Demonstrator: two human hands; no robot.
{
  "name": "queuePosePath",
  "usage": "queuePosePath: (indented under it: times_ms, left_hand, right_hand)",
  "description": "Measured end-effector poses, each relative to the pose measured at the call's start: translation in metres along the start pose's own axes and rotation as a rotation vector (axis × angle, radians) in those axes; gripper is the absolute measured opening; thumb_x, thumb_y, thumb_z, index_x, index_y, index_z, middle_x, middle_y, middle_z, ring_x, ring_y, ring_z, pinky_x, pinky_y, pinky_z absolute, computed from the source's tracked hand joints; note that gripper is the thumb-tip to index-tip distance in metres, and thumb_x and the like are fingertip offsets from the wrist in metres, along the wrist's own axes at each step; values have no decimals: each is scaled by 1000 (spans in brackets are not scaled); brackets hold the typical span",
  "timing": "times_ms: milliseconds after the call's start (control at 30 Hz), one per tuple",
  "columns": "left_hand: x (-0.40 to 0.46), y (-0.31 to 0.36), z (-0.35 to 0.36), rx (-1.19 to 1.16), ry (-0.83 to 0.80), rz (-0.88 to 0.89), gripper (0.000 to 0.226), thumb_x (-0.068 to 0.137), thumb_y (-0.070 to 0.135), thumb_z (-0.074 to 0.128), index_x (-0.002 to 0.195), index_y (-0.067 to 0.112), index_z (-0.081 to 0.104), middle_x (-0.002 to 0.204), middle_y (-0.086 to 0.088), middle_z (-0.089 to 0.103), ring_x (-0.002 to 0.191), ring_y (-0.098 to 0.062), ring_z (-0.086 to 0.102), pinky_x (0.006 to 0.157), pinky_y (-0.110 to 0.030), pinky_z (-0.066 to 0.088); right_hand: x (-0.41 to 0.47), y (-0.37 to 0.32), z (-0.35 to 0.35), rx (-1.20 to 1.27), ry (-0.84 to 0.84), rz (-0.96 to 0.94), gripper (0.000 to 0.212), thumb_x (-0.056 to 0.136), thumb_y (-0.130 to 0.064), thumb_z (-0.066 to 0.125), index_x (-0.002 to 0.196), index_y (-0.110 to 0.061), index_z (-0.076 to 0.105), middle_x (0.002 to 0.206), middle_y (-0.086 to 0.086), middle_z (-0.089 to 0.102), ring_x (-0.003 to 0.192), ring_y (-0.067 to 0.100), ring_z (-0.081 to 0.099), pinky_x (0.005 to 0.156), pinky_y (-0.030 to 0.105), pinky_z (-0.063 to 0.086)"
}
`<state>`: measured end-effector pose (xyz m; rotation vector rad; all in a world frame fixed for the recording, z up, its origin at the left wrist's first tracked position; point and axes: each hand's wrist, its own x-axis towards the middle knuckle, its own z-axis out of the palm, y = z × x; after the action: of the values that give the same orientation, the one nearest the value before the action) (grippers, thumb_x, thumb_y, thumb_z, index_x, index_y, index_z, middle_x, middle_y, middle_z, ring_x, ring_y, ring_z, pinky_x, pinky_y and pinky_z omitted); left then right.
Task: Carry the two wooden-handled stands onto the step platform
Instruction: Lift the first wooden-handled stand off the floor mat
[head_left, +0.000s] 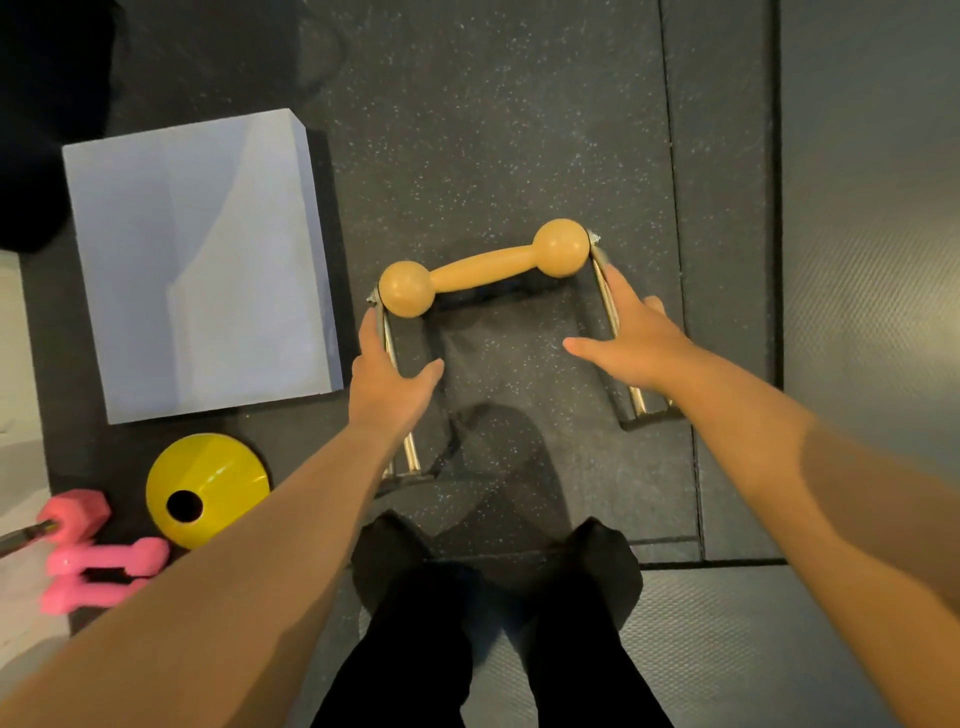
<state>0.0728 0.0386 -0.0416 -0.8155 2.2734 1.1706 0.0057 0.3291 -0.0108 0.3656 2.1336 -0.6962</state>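
One wooden-handled stand stands on the dark speckled floor mat in front of me; its tan dumbbell-shaped handle spans two metal uprights. My left hand is curled around the left upright, fingers outside and thumb inside. My right hand lies on the right upright with its fingers spread and the thumb held well away from the rod. The pale blue step platform sits on the floor to the left of the stand. No second stand is in view.
A yellow dome cone lies below the platform, with pink dumbbells at the left edge. My two black-clad feet stand just behind the stand. Mat seams run along the right side.
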Motion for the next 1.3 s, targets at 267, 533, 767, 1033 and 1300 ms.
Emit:
queuePosePath:
  times_ms: [267, 533, 767, 1033, 1300]
  left_hand:
    - [-97, -27, 12, -189, 167, -119, 78, 90, 42, 73, 155, 35, 30, 91, 6, 60, 81, -8, 62, 83, -35, 54]
    - [-97, -20, 9, -311, 67, -252, 35, 89, 50, 73, 104, 23, 57, 79, 2, 52, 65, -13, 46, 63, -32, 42]
    - [-111, -49, 28, -427, 206, -161, 36, 87, 52, 71, 88, 17, 62, 72, 1, 54, 63, -13, 50, 62, -29, 43]
    - [-159, -94, 43, -510, 184, -136, 45, 94, 46, 67, 67, 23, 39, 57, 3, 37, 51, -15, 35, 54, -33, 29]
    - [-201, -96, 30, -515, 127, 23, 31, 94, 35, 72, 76, 23, 48, 66, 3, 43, 65, -15, 41, 66, -34, 39]
  right_hand:
    - [-76, 67, 41, 305, 261, -69, 97, 91, -53, 69, 165, -34, 9, 151, -2, 39, 134, 13, 47, 108, 41, 45]
    - [-104, 89, 63, 386, 335, 20, 86, 93, -49, 68, 162, -30, 20, 131, -5, 46, 116, 15, 52, 95, 36, 46]
    - [-116, 117, 96, 423, 479, -64, 71, 94, -43, 69, 153, -21, 37, 114, -2, 49, 99, 16, 53, 85, 34, 44]
    - [-155, 160, 140, 572, 499, -115, 42, 95, -40, 67, 129, -27, 45, 83, -3, 45, 63, 5, 46, 57, 21, 44]
    - [-184, 172, 135, 1094, 333, -81, 48, 80, -67, 52, 85, -21, 64, 74, -2, 64, 69, 14, 54, 75, 35, 43]
